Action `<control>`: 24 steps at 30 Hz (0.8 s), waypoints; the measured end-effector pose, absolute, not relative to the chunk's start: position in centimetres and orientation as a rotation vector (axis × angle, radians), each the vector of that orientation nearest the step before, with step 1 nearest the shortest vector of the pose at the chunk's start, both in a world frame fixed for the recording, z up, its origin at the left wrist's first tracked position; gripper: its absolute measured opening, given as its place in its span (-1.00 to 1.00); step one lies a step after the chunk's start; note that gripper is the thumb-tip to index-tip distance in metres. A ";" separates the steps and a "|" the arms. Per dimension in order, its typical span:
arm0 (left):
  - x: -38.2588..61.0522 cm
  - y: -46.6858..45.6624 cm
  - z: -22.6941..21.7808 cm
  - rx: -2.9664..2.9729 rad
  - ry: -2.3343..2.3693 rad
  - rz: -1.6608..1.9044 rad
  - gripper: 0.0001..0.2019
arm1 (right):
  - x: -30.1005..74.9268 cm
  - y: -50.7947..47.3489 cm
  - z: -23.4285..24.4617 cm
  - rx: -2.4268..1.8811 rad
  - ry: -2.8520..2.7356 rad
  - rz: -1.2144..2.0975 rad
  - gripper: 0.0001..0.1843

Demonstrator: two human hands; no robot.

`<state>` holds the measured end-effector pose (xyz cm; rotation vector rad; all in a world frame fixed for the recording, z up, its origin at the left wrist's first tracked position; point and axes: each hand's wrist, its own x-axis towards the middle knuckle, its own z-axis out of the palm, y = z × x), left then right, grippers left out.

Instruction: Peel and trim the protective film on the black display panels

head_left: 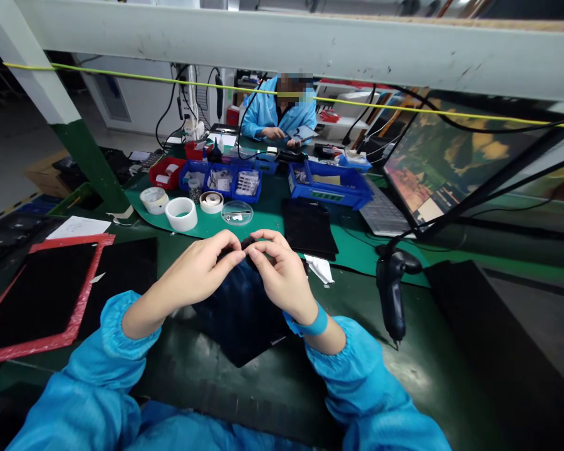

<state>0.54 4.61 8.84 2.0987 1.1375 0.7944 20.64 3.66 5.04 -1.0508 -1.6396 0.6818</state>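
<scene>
In front of me, a dark glossy flat panel (244,313) is tilted, with one corner pointing toward me. My left hand (207,266) is closed at its far edge, thumb and forefinger pinched together. From the other side my right hand (279,269) grips the same edge, its thumb meeting the left fingertips. A small black part (247,242) shows between the fingers of both hands; whether it belongs to the panel I cannot tell. A blue band circles my right wrist.
Left lies a red-framed black panel (75,326). Beyond my hands are tape rolls (181,214), a clear round dish (237,213), blue bins (329,185) and black sheets (308,228). An electric screwdriver (392,294) hangs at right near a monitor (451,156). A co-worker (282,116) sits opposite.
</scene>
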 end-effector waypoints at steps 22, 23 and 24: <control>1.6 4.7 7.5 2.304 1.355 0.821 -0.88 | 20.6 4.0 4.7 -1.001 -1.544 1.094 -0.71; 1.6 4.8 7.4 2.299 1.363 0.820 -0.88 | 20.6 4.0 4.5 -1.009 -1.562 1.065 -0.72; 1.6 4.9 7.3 2.294 1.364 0.819 -0.88 | 20.6 4.1 4.4 -1.022 -1.582 1.035 -0.73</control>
